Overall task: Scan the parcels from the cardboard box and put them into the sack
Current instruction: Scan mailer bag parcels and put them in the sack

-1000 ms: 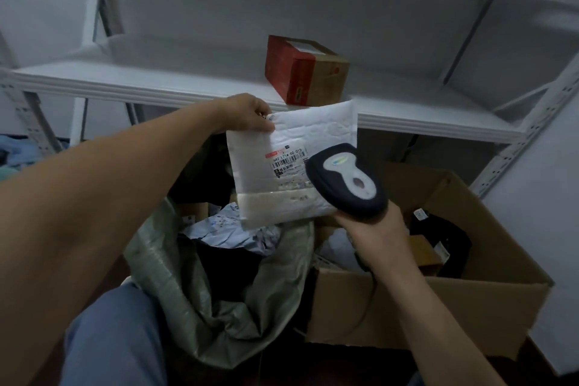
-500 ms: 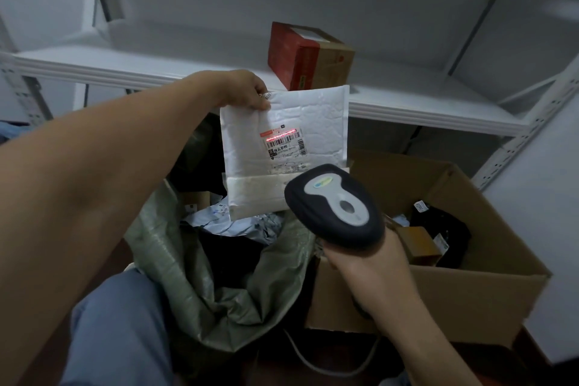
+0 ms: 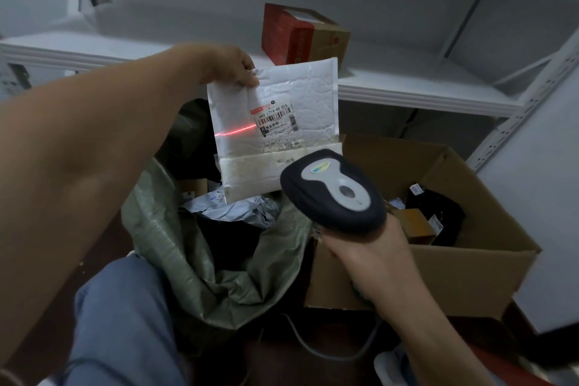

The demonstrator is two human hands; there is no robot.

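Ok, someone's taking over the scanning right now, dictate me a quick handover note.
Left hand pinches the mailer by its top corner, above the sack.
Right hand grips the scanner, aimed at the mailer.
The red beam falls mostly left of the label, so the scan looks unconfirmed.
Done: some parcels lie in the sack.
Left: get the beam on the label, drop the mailer in, then work through the box.
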